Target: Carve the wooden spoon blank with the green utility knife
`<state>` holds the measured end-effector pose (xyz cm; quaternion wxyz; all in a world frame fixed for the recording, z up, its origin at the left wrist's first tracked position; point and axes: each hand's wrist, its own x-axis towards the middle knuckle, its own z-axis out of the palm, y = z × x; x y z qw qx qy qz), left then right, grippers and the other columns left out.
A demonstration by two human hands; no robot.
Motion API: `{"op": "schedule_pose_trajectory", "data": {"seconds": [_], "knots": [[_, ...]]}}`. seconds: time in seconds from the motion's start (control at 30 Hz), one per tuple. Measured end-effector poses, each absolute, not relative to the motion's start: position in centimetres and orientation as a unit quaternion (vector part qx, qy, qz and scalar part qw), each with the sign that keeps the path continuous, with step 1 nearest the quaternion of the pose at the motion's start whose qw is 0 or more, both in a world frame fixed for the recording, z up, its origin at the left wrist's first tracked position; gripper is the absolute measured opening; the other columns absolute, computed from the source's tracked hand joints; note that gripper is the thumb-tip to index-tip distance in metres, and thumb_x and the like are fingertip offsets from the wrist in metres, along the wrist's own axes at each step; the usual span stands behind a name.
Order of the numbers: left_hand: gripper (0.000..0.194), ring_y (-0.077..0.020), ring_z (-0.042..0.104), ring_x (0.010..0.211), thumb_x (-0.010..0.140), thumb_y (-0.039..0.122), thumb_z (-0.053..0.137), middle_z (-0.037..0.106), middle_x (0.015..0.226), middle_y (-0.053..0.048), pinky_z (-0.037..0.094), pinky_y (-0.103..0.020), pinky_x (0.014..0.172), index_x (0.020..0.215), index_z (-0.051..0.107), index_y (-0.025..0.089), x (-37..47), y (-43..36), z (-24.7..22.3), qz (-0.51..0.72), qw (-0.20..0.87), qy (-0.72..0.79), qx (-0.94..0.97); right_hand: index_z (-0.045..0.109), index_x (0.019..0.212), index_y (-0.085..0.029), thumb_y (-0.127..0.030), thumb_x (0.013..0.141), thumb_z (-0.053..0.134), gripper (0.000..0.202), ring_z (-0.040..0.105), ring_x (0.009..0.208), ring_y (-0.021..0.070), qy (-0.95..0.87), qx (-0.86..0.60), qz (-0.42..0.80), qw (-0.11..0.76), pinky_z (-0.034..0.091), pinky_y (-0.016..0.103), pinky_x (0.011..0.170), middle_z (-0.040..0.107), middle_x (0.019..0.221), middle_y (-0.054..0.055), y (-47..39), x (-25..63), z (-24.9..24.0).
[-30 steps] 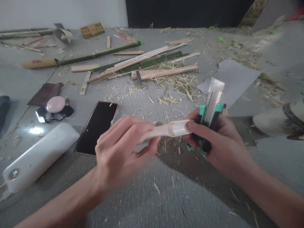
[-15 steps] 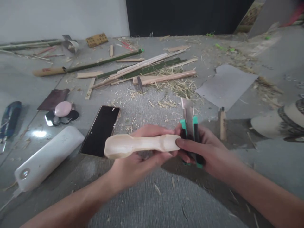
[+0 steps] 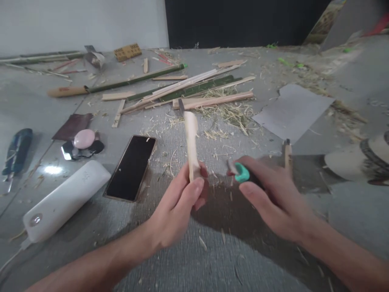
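Observation:
Held upright in my left hand (image 3: 179,202) is a pale carved wooden spoon (image 3: 191,140), its lower end pinched between thumb and fingers. The spoon is turned edge-on, so its hollow hardly shows. To the right, apart from the spoon, my right hand (image 3: 270,194) grips a utility knife (image 3: 242,172) with a teal and black handle. Its blade points left toward the spoon and is blurred. Left of my left hand lies a black phone (image 3: 131,168) on the grey floor.
A white power bank (image 3: 67,202) with a cable and a blue-handled tool (image 3: 18,152) lie left. Bamboo strips (image 3: 182,87) and shavings (image 3: 235,115) spread beyond my hands. Paper (image 3: 294,109) and a pale cylinder with dark bands (image 3: 346,162) are at right.
My hands have moved apart. The spoon has swung from lying crosswise to upright in my left hand. My right hand has let go of its end, and the knife now points left.

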<state>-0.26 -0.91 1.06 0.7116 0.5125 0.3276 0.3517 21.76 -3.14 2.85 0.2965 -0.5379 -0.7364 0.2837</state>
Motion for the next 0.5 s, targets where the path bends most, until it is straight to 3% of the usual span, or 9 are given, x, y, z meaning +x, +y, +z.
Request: {"op": "schedule_pose_trajectory", "data": {"seconds": [0.13, 0.3, 0.5], "knots": [[0.015, -0.0115, 0.038, 0.058, 0.109, 0.033, 0.041, 0.043, 0.066, 0.006, 0.033, -0.027, 0.056, 0.106, 0.052, 0.023, -0.29, -0.88, 1.4, 0.296, 0.704, 0.341, 0.549, 0.055, 0.105, -0.024, -0.038, 0.102, 0.048, 0.016, 0.055, 0.064, 0.0167, -0.802, -0.507, 0.221, 0.227, 0.039, 0.031, 0.058, 0.063, 0.08, 0.001, -3.38, 21.36, 2.84], [0.014, -0.0122, 0.044, 0.072, 0.105, 0.022, 0.042, 0.051, 0.081, 0.002, 0.037, -0.026, 0.064, 0.099, 0.055, 0.022, -0.39, -0.78, 1.67, 0.285, 0.68, 0.371, 0.564, 0.057, 0.111, -0.023, -0.036, 0.102, 0.048, 0.018, 0.064, 0.077, 0.0201, -0.819, -0.505, 0.191, 0.194, 0.041, 0.033, 0.062, 0.07, 0.098, 0.006, -3.42, 21.37, 2.67], [0.013, -0.0127, 0.04, 0.071, 0.1, 0.026, 0.056, 0.049, 0.084, 0.002, 0.035, -0.024, 0.06, 0.112, 0.056, 0.025, -0.42, -0.71, 2.11, 0.277, 0.694, 0.345, 0.568, 0.058, 0.114, -0.023, -0.036, 0.102, 0.05, 0.02, 0.067, 0.082, 0.0218, -0.822, -0.503, 0.188, 0.19, 0.042, 0.034, 0.063, 0.071, 0.106, 0.008, -3.43, 21.34, 2.66]]}}
